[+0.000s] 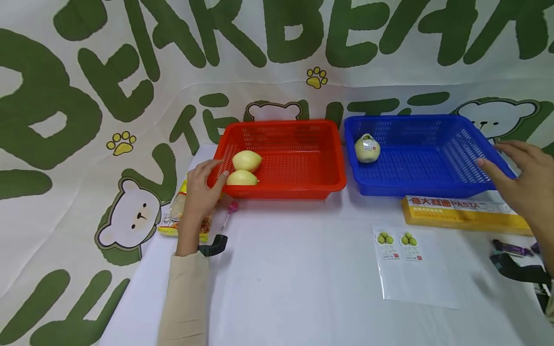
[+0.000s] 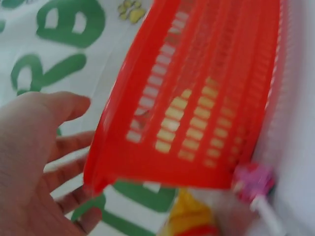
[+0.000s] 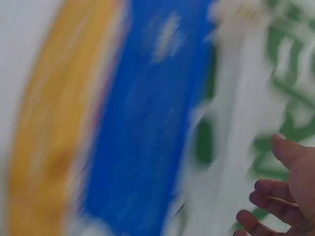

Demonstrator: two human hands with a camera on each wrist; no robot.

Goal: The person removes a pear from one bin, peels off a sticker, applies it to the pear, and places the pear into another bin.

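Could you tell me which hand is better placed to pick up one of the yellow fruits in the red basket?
Left: the left hand rests at the red basket beside the fruits.

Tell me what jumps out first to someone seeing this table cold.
Two bright baskets sit side by side at the back of the white table: a red basket holding two yellow fruits in its left corner, and a blue basket with one pale labelled fruit in its left corner. The left hand rests against the red basket's left end, and the right hand hovers open by the blue basket's right rim, above a yellow pasta box.
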